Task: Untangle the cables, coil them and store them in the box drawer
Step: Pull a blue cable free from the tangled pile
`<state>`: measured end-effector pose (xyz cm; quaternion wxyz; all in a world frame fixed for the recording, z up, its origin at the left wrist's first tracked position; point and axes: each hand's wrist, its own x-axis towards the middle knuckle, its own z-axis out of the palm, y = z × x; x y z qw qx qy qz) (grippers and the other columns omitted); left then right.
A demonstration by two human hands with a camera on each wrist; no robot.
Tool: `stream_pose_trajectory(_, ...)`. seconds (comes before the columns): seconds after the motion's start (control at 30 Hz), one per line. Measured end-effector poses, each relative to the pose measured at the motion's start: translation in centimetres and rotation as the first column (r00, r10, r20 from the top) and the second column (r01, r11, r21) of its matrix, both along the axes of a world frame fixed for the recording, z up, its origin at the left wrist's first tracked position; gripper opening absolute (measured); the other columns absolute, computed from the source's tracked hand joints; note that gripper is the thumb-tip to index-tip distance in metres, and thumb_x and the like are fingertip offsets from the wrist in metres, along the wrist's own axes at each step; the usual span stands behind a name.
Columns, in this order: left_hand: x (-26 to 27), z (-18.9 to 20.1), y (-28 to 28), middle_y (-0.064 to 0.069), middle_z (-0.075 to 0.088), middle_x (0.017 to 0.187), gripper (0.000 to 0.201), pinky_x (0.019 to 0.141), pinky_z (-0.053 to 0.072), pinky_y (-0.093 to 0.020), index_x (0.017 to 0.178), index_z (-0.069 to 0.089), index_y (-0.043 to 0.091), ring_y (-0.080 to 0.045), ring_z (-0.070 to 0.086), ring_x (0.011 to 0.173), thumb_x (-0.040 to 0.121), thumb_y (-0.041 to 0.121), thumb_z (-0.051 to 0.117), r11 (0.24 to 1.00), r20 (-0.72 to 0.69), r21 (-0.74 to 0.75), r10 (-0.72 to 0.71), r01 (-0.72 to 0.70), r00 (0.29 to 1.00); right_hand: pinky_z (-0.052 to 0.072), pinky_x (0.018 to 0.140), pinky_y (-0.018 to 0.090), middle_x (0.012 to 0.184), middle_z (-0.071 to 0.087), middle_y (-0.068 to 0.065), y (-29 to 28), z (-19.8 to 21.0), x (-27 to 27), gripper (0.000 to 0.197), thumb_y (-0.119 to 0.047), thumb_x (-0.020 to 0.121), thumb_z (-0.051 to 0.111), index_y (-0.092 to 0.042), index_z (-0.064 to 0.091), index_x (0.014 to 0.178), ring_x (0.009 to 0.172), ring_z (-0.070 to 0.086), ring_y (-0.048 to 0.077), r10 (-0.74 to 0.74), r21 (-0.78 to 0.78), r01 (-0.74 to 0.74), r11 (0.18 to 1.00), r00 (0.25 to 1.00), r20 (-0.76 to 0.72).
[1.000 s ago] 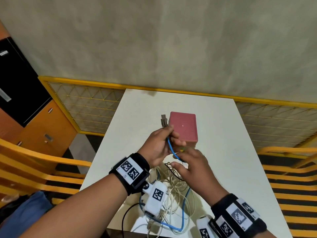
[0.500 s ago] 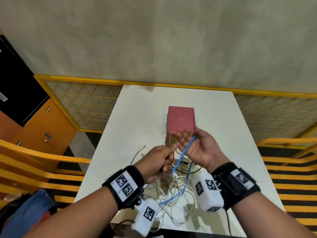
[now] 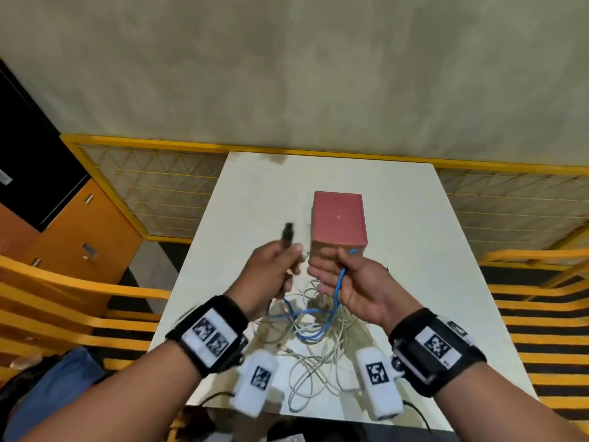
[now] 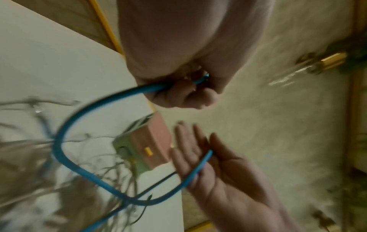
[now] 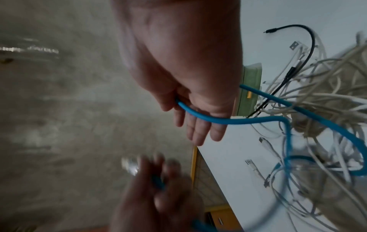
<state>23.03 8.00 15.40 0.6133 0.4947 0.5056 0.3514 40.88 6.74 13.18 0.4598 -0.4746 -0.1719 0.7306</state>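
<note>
A red box (image 3: 338, 216) stands mid-table; its green drawer front (image 4: 127, 150) faces me. My left hand (image 3: 280, 260) grips the blue cable (image 3: 338, 288) just below its dark plug (image 3: 288, 232), which sticks up out of the fist. My right hand (image 3: 347, 279) is palm up with straight fingers, and its thumb holds the blue cable against the palm. Between the hands the cable sags in a loop (image 4: 59, 141) into the tangle of white cables (image 3: 318, 352) on the table. The right wrist view shows the blue cable (image 5: 258, 121) leaving the palm towards that tangle.
The white table (image 3: 414, 250) has yellow railings behind it and yellow slats on both sides. A thin black cable (image 5: 309, 40) and loose white plugs (image 5: 251, 164) lie among the tangle. An orange cabinet (image 3: 79, 231) stands at the left.
My left hand has lifted up and to the left with the plug end, drawing more blue cable out. The right hand keeps the cable across its upturned palm.
</note>
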Motion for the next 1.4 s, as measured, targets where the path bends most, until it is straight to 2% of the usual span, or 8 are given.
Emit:
stream_pose_trajectory(0.17, 4.7, -0.1, 0.9, -0.007, 0.064, 0.071, 0.01, 0.055, 0.049, -0.027, 0.078, 0.064, 0.017, -0.018, 0.06, 0.058, 0.086, 0.013, 0.07, 0.991, -0.072, 0.065, -0.108, 0.113, 0.992, 0.059, 0.083, 0.035, 0.107, 0.073, 0.015, -0.5, 0.7, -1.2, 0.057, -0.05, 0.102, 0.03, -0.006, 0.063, 0.119, 0.094, 0.073, 0.023, -0.049, 0.002, 0.051, 0.999, 0.973, -0.227)
stream_pose_trajectory(0.3, 4.3, 0.3, -0.3, -0.001, 0.062, 0.06, 0.013, 0.039, 0.041, -0.014, 0.08, 0.059, 0.004, -0.005, 0.056, 0.042, 0.089, -0.005, 0.063, 0.984, 0.012, 0.032, -0.177, 0.177, 0.984, 0.049, 0.096, 0.044, 0.106, 0.071, 0.017, -0.3, 0.9, 0.1, 0.064, -0.055, 0.1, 0.032, -0.004, 0.07, 0.104, 0.098, 0.069, 0.028, 0.005, -0.004, -0.006, 1.0, 0.973, -0.23)
stream_pose_trajectory(0.4, 1.7, -0.6, -2.0, 0.006, 0.058, 0.054, 0.017, 0.039, 0.032, -0.015, 0.072, 0.062, 0.01, -0.003, 0.045, 0.039, 0.083, -0.001, 0.069, 0.96, -0.002, -0.041, -0.276, 0.276, 0.961, 0.055, 0.088, 0.047, 0.117, 0.067, 0.024, 0.6, 1.0, 0.9, 0.051, -0.042, 0.1, 0.039, 0.001, 0.058, 0.12, 0.102, 0.067, 0.035, -0.037, -0.056, 0.025, 0.998, 0.974, -0.222)
stream_pose_trajectory(0.63, -7.2, -4.5, -7.3, 0.0, 0.062, 0.064, 0.009, 0.047, 0.032, -0.022, 0.075, 0.071, 0.019, -0.006, 0.045, 0.048, 0.072, 0.021, 0.079, 0.674, -0.165, -0.347, -0.728, 0.652, 0.665, 0.053, 0.088, 0.047, 0.093, 0.076, 0.014, 2.4, 0.9, 3.4, 0.025, -0.016, 0.102, 0.037, -0.012, 0.053, 0.083, 0.083, 0.076, 0.029, -0.22, -0.114, 0.201, 0.973, 0.954, -0.203)
stream_pose_trajectory(0.8, -6.2, -4.0, -4.5, -0.004, 0.041, 0.06, 0.027, 0.043, 0.023, -0.024, 0.079, 0.054, 0.014, -0.012, 0.03, 0.042, 0.082, 0.031, 0.076, 0.943, -0.114, -0.212, -0.283, 0.255, 0.952, 0.052, 0.086, 0.042, 0.096, 0.077, 0.013, 1.3, 0.0, 2.3, 0.029, -0.021, 0.104, 0.034, -0.014, 0.057, 0.087, 0.088, 0.076, 0.026, -0.121, -0.071, 0.114, 0.991, 0.987, -0.104)
stream_pose_trajectory(0.9, -1.8, -1.7, -1.8, 0.005, 0.042, 0.049, 0.016, 0.04, 0.025, -0.019, 0.082, 0.054, 0.011, -0.01, 0.032, 0.04, 0.09, 0.015, 0.068, 0.992, -0.008, -0.094, -0.085, 0.083, 0.996, 0.049, 0.084, 0.042, 0.104, 0.075, 0.014, -0.1, -0.3, 0.4, 0.026, -0.023, 0.102, 0.038, -0.012, 0.061, 0.097, 0.091, 0.074, 0.025, -0.052, -0.033, 0.049, 0.998, 0.995, -0.087)
stream_pose_trajectory(1.1, 4.9, -1.0, -0.6, 0.0, 0.062, 0.059, 0.018, 0.036, 0.036, -0.015, 0.078, 0.059, 0.012, -0.006, 0.055, 0.041, 0.088, -0.002, 0.066, 0.995, 0.077, -0.067, -0.064, 0.069, 0.995, 0.052, 0.071, 0.039, 0.096, 0.069, 0.012, -0.8, -0.6, -0.9, 0.031, -0.03, 0.1, 0.04, -0.01, 0.062, 0.092, 0.079, 0.068, 0.023, -0.048, -0.016, 0.046, 0.999, 0.986, -0.158)
stream_pose_trajectory(1.4, 4.0, -3.6, -4.5, 0.004, 0.057, 0.053, 0.019, 0.042, 0.03, -0.016, 0.073, 0.065, 0.015, -0.006, 0.039, 0.038, 0.081, -0.002, 0.067, 0.941, -0.092, -0.159, -0.315, 0.298, 0.945, 0.055, 0.073, 0.041, 0.087, 0.076, 0.009, 1.2, -0.1, 3.3, 0.011, -0.015, 0.1, 0.046, -0.015, 0.057, 0.099, 0.085, 0.076, 0.023, -0.036, -0.112, 0.031, 0.993, 0.999, -0.037)
